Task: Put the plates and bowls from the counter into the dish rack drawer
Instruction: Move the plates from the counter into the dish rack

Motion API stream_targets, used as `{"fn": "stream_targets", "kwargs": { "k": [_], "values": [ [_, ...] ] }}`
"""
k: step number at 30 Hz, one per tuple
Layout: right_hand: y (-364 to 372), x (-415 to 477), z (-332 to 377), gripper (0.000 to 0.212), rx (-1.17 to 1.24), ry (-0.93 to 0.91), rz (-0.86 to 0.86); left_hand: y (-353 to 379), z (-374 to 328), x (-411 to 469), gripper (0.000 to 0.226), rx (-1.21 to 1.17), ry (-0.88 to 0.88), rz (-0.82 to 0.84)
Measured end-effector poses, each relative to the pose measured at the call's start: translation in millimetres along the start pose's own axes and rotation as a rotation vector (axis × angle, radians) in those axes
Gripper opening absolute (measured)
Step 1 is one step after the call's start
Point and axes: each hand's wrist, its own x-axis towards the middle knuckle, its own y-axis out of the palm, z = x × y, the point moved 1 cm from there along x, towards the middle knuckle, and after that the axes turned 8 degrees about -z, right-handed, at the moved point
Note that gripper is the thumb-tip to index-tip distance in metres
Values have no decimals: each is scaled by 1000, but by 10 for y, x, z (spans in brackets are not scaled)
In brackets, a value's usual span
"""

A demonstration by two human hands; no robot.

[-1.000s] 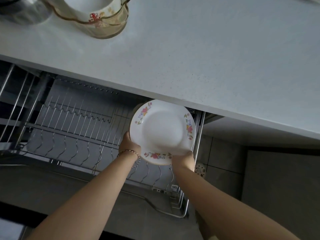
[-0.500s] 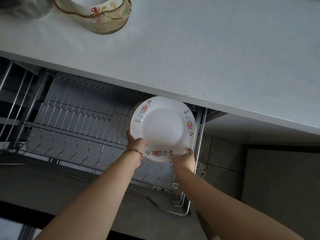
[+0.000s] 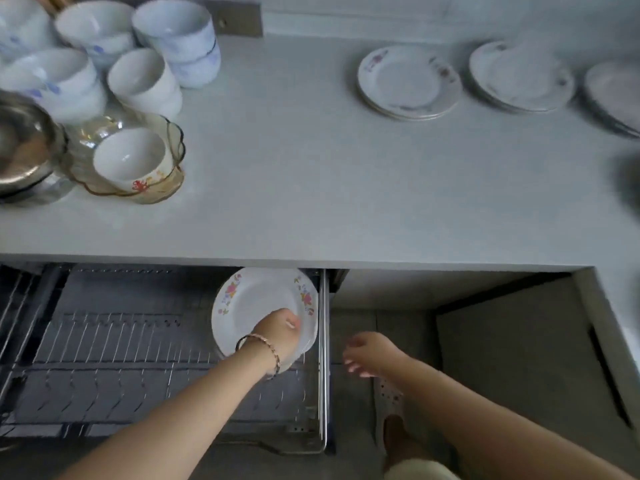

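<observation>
at rack (image 3: 138, 344)'s right end, left grip (image 3: 277, 333) holds floral white plate (image 3: 254, 297), right grip (image 3: 370, 352) slack

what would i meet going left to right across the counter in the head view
steel bowl → amber glass bowl holding a white bowl → first plate stack → second plate stack → third plate stack, cut by the right edge. The clustered bowls behind overlap the first two, so they are left out.

A pale perforated slipper (image 3: 389, 398), worn on a foot, rests on the grey tiled floor (image 3: 358, 327). Just to its right stands a plain grey cabinet panel (image 3: 512, 368). A brownish rectangular plate (image 3: 239, 19) is fixed to the back wall (image 3: 415, 12). A dark shape (image 3: 631, 183) at the far right edge is too blurred to make out.
</observation>
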Motion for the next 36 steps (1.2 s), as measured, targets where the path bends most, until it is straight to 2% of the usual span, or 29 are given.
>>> {"fn": "stream_targets", "kwargs": {
  "k": [3,4,10,12,16,19,20,21,23,24,27,30,34,36],
  "values": [
    [-680,-387,-201,28,125,12,23,105,-721,-164,17,37,129,47],
    [-928,-514,-278,27,175,18,14,170,-973,-211,24,16,150,65],
    [-2555,-993,-908,31,232,6,-239,813,-2446,-528,26,-21,268,186],
    [-3110,-1044,-1156,36,157,-23,-330,1128,-2876,-618,23,-18,292,231],
    [-4197,-1042,-1728,41,-235,-55,-500,1869,-3590,-836,21,-25,245,358],
    [-4900,-936,-2179,47,-282,25,-542,2435,-3998,-979,14,-49,170,429],
    [-5090,-889,-2316,49,-296,57,-551,2607,-4110,-1005,16,-67,145,426],
    [-5249,-834,-2447,52,-324,91,-551,2778,-4194,-1017,32,-92,111,431],
    [-5463,-697,-2692,60,-391,151,-503,3055,-4314,-1046,52,-123,44,470],
    [-5528,-621,-2806,65,-416,177,-458,3170,-4360,-1056,55,-118,36,477],
    [-5616,-377,-3096,69,-398,221,-309,3397,-4422,-1016,45,12,89,410],
    [-5572,-244,-3220,57,-294,247,-166,3471,-4422,-961,37,-17,76,360],
    [-5489,-191,-3224,51,-177,185,-137,3387,-4346,-945,39,-77,68,327],
    [-5432,-203,-3156,46,-107,135,-137,3239,-4287,-933,25,-109,92,298]
  ]
}}
